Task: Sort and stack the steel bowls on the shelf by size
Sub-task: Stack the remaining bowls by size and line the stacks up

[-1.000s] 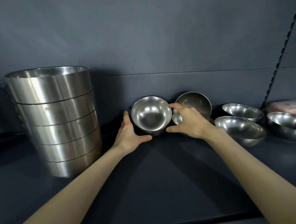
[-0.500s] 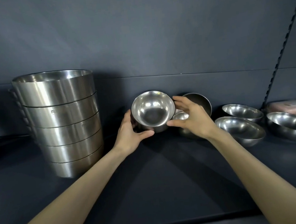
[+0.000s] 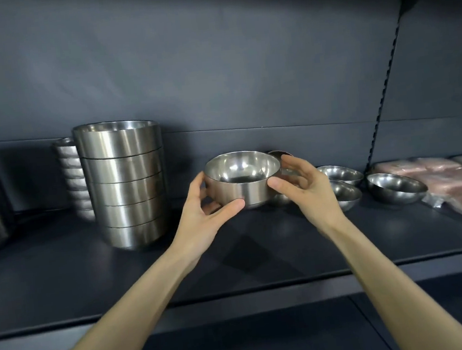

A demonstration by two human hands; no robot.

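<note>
I saw both hands on the small round straight-walled steel bowl (image 3: 243, 183), held upright and, as far as I could tell, just above the dark shelf (image 3: 148, 269). The left hand (image 3: 203, 220) had its grip curled round the bowl's 9 o'clock side, thumb pressed on the near wall. The right hand (image 3: 308, 192) gripped more loosely: thumb touching the wall at 3 o'clock, fingers arched by the rim. The tall stack of large steel bowls (image 3: 125, 183) stood at 9 o'clock, the shallow steel bowls (image 3: 396, 190) at 3 o'clock.
</note>
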